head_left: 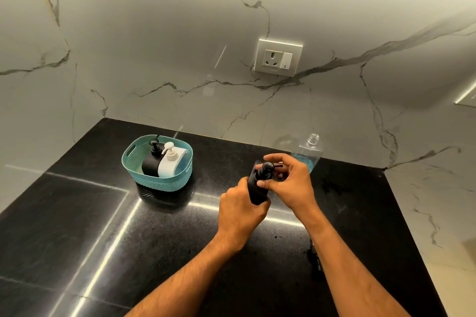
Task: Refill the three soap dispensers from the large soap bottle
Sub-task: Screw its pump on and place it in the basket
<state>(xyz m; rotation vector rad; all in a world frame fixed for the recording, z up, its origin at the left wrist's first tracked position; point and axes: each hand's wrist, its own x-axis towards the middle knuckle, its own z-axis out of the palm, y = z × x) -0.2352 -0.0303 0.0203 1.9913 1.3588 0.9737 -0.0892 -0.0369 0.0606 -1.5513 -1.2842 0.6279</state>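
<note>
From my feed: my left hand (238,210) has its fingers curled tight round the body of a matte black rectangular soap dispenser (255,188), holding it tilted just above the polished black stone countertop (103,213). I cannot tell whether the base touches the counter; the hand hides it.

My right hand (288,183) is on the dispenser's black pump head (268,167): thumb and fingertips pinch the collar under the pump, the other fingers curled over the nozzle, which points right. The pump sits on the neck; how tight it is seated, I cannot tell.

Just behind my right hand stands the large clear plastic soap bottle (309,150), cap off, threaded neck open, blue liquid filling only its lower part. It stands near the back wall and partly behind my fingers.

Left of centre is a teal perforated plastic basket (134,162) with cut-out handles. Inside, upright and side by side, touching: a second black pump dispenser (152,159) on the left, a white pump dispenser (168,162) on the right. A white-and-blue item behind them is too hidden to identify.

White marble-look wall panel (154,46) behind, with a grey socket-and-switch plate (278,58) above the work area.
</note>
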